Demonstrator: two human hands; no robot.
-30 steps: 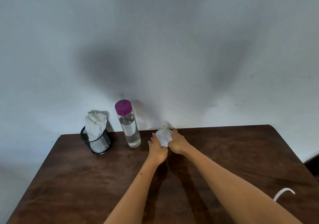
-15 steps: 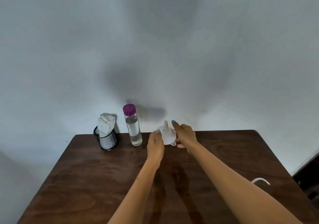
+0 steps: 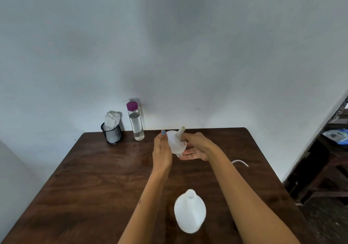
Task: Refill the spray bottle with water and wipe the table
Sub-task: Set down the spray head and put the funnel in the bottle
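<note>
A white funnel (image 3: 175,142) is held above the dark wooden table (image 3: 94,178), its spout pointing up and away. My right hand (image 3: 195,146) grips it at the base of the spout, with the lower fingers stretched out underneath. My left hand (image 3: 162,149) lies flat against the funnel's wide side, fingers straight. An uncapped white spray bottle (image 3: 190,210) stands near the table's front, between my forearms. A clear water bottle with a purple cap (image 3: 135,121) stands at the back by the wall.
A black mesh cup holding white tissues (image 3: 112,130) stands at the back left, beside the water bottle. A thin white tube (image 3: 240,162) lies near the table's right edge. Dark furniture (image 3: 323,159) stands right of the table.
Both hands have lifted the funnel off the table and drawn it nearer to me. The view has pulled back, bringing the white spray bottle into sight.
</note>
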